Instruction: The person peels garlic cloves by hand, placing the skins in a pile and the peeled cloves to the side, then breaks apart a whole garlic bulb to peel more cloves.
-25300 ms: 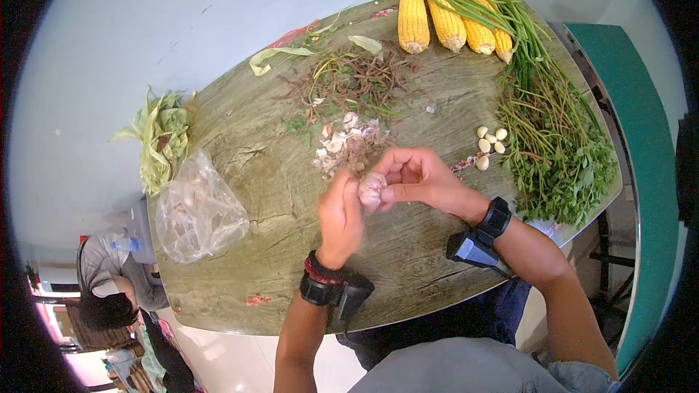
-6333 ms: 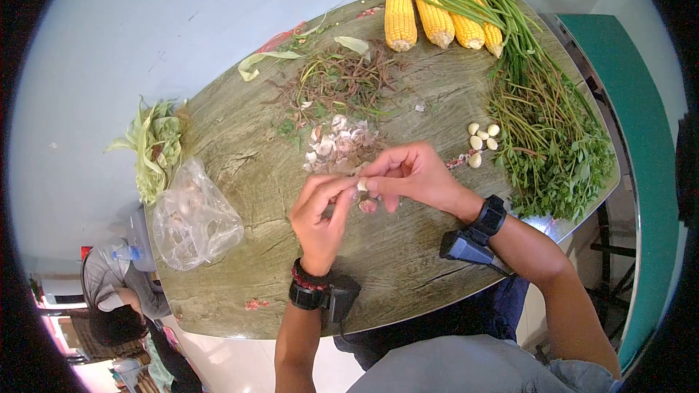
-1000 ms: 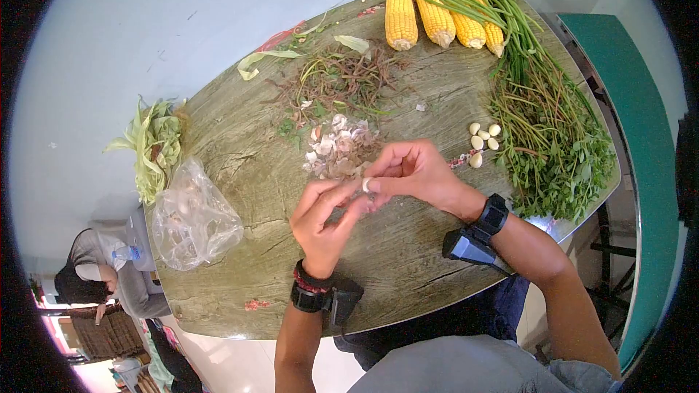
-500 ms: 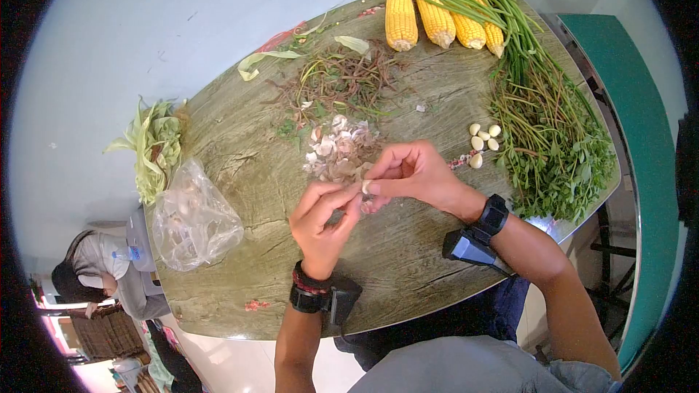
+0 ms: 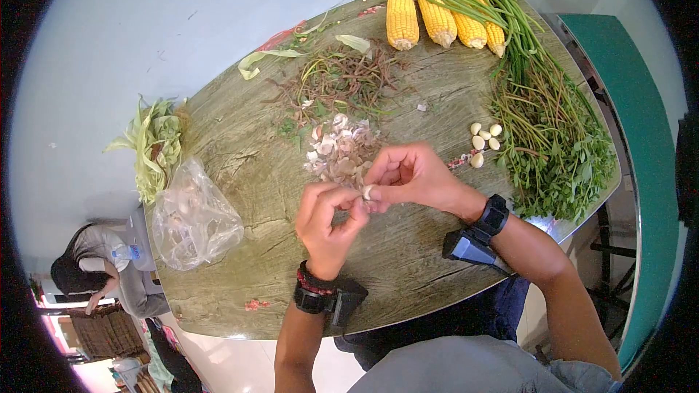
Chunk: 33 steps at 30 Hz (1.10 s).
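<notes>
Clove [image 5: 368, 192]: one, pale, small; held above the counter [image 5: 277, 269] between the two sets of fingers and partly hidden by them.
Left hand [image 5: 326, 227]: thumb and forefinger pinched together at the near left side of the clove, the other fingers bent. Strap [image 5: 313, 298] at the wrist.
Right hand [image 5: 421, 178]: thumb and forefinger closed on the right side of the clove, the remaining fingers curled in. Dark band [image 5: 493, 214] at the wrist.
Skins [image 5: 338, 147]: one loose heap, white to brown, just beyond the fingers.
Stems [image 5: 342, 84]: a tangled pile, brown and green, beyond the skins, farther from the fingers.
Peeled cloves [image 5: 478, 143]: six, grouped to the right of the fingers, beside the greens [image 5: 561, 167].
Corn [image 5: 402, 18]: four yellow cobs, well beyond the fingers and to the right, three partly under long green beans [image 5: 466, 1].
Bag [image 5: 195, 218]: clear, crumpled, well to the left of the fingers.
Husks [image 5: 154, 142]: pale green, beyond the bag, at the counter's edge.
Other person [image 5: 91, 266]: far left of the fingers, past the counter, dark hair, head bent.
</notes>
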Each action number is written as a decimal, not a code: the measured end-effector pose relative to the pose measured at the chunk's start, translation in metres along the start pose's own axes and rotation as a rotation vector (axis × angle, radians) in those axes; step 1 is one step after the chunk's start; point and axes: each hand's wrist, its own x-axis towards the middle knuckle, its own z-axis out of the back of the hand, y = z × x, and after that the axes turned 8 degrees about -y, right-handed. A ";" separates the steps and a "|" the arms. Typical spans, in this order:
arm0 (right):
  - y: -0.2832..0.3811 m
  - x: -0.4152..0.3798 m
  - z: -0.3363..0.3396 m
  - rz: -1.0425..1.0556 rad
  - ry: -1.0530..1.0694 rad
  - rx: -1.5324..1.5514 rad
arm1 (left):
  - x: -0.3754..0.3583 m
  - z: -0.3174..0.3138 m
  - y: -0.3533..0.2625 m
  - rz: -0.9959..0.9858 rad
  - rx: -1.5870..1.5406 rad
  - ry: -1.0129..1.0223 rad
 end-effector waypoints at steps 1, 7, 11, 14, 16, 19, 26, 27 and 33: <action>0.000 0.000 0.000 -0.001 0.013 -0.003 | 0.000 0.000 0.000 0.000 -0.004 -0.005; 0.001 0.000 -0.001 -0.038 0.048 0.008 | 0.000 -0.001 -0.001 0.010 0.007 -0.051; 0.004 -0.002 0.000 -0.066 0.078 -0.044 | 0.000 0.000 0.001 0.004 0.020 -0.059; 0.004 -0.002 0.000 -0.082 0.083 -0.042 | -0.001 0.000 0.002 -0.021 0.043 -0.072; 0.003 -0.002 0.001 -0.088 0.094 -0.021 | -0.001 0.000 0.003 -0.010 0.041 -0.080; -0.001 0.000 0.000 -0.060 0.087 -0.021 | -0.002 0.000 0.003 0.007 0.044 -0.100; -0.005 0.002 0.000 -0.025 0.109 -0.007 | -0.003 -0.002 -0.005 0.032 0.084 -0.091; -0.005 0.002 -0.001 -0.025 0.102 -0.001 | -0.003 -0.002 -0.005 0.015 0.089 -0.090; -0.001 0.001 -0.003 -0.014 0.073 -0.011 | -0.004 -0.002 0.000 0.002 0.061 -0.085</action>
